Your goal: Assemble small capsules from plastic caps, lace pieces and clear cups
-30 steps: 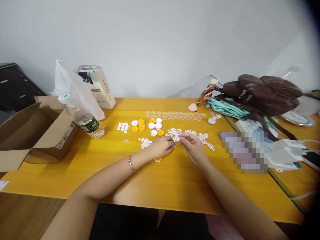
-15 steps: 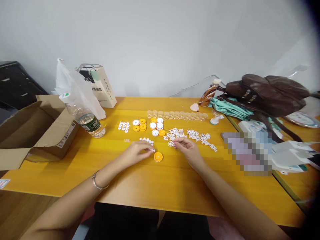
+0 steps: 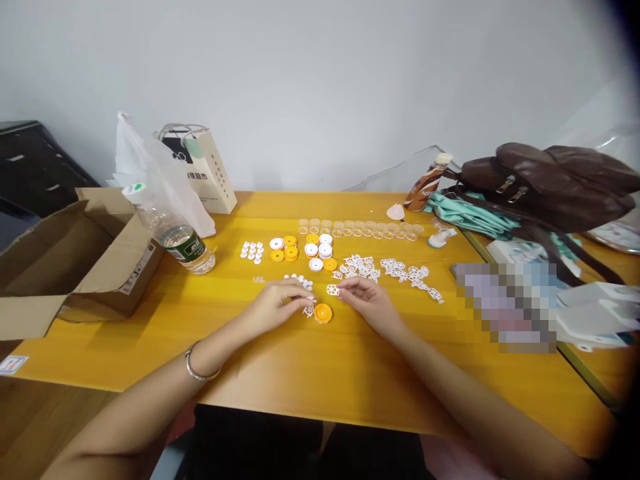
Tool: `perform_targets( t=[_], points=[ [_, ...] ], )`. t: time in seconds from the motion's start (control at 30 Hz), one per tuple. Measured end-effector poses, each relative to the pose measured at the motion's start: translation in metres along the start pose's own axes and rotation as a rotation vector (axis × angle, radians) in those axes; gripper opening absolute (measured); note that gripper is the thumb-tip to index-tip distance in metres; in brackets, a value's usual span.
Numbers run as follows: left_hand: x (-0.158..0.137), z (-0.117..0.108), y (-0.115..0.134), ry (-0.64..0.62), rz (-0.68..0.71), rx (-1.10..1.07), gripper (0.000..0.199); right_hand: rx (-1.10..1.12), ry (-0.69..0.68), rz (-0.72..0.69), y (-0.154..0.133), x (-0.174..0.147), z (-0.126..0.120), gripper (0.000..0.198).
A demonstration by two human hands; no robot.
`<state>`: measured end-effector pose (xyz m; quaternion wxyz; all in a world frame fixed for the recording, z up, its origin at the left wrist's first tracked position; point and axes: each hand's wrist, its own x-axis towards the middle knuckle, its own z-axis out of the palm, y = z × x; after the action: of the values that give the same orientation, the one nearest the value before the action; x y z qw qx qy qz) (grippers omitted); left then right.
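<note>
Between the thumb and fingers of my right hand (image 3: 371, 305) is a white openwork plastic disc (image 3: 332, 290), like a small spoked wheel. My left hand (image 3: 280, 303) pinches a small white piece (image 3: 312, 299), mostly hidden by the fingertips. Just under those fingertips shows a second openwork disc (image 3: 308, 311); whether it touches the hand I cannot tell. An orange round case (image 3: 323, 314) sits on the table between and below both hands. Small white round parts (image 3: 299, 280) lie behind my left fingers, and a pile of openwork discs (image 3: 363, 267) behind my right hand.
Orange and white round cases (image 3: 284, 249) and a row of clear cups (image 3: 360, 229) stand further back. On the left are a cardboard box (image 3: 107, 267) and a water bottle (image 3: 187, 250). To the right lie a blurred-out flat object (image 3: 505, 303) and a brown bag (image 3: 545, 177).
My right hand has brought its disc left, closer to my left hand. An openwork disc now shows below my left fingertips. The whole view has shifted slightly.
</note>
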<state>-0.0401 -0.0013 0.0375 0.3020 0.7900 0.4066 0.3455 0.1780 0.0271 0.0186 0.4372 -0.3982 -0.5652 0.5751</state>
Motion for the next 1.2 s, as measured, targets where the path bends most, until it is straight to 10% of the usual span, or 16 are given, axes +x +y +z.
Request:
perform_targets(
  t=[0.23,1.2],
  points=[
    [0.022,0.004,-0.002,0.077,-0.121,-0.329,0.02,0.114,-0.058,0.065,-0.009,0.008,0.016,0.025],
    [0.009,0.013,-0.009,0.17,0.395,0.328,0.028,0.283,-0.1,0.249,0.003,-0.002,0.008,0.022]
  ],
)
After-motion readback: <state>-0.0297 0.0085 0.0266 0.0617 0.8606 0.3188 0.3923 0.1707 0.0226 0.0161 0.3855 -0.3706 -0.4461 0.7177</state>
